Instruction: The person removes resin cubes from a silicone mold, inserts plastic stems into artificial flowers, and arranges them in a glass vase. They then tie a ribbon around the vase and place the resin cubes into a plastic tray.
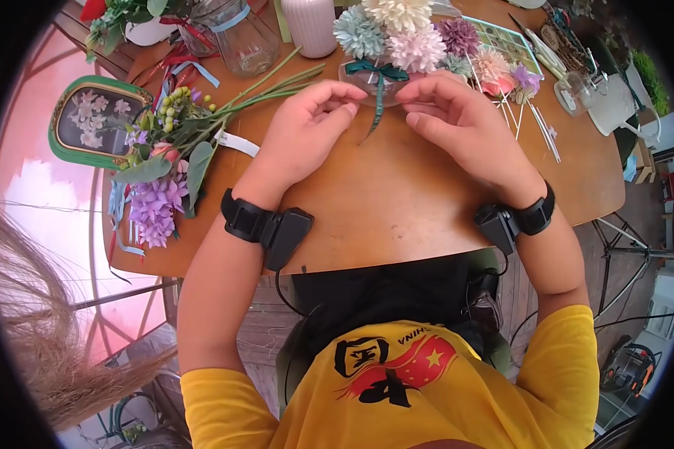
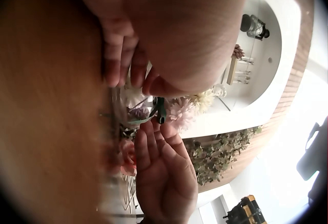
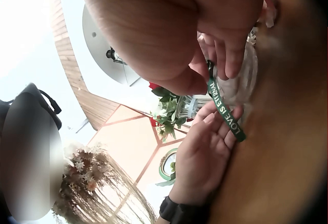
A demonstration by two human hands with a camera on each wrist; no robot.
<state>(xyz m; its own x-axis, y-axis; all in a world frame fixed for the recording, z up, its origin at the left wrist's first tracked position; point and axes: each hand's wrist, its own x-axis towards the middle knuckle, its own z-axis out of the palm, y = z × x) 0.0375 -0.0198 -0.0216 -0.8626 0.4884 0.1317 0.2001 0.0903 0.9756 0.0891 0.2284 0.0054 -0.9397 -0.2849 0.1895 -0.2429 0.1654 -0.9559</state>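
A clear glass vase (image 1: 356, 77) holds pastel pompom flowers (image 1: 415, 49) at the table's far side. Round its neck is a dark green ribbon bow (image 1: 377, 71), one tail hanging down the front. White lettering shows on that ribbon tail (image 3: 224, 112) in the right wrist view. My left hand (image 1: 307, 135) is at the vase's left, fingers loosely bent, thumb near the index fingertip. On the other side my right hand (image 1: 460, 127) is cupped, fingertips close to the bow, thumb apart from the fingers. Neither hand shows anything gripped in the head view.
Purple flowers (image 1: 157, 206) and long green stems lie at the left, beside a green-framed picture (image 1: 101, 120). Behind them stand a glass jar (image 1: 243, 45) and a ribbed pink vase (image 1: 311, 26). Loose flowers (image 1: 501, 78), pliers (image 1: 543, 52) and a white watering can (image 1: 614, 108) are at the right.
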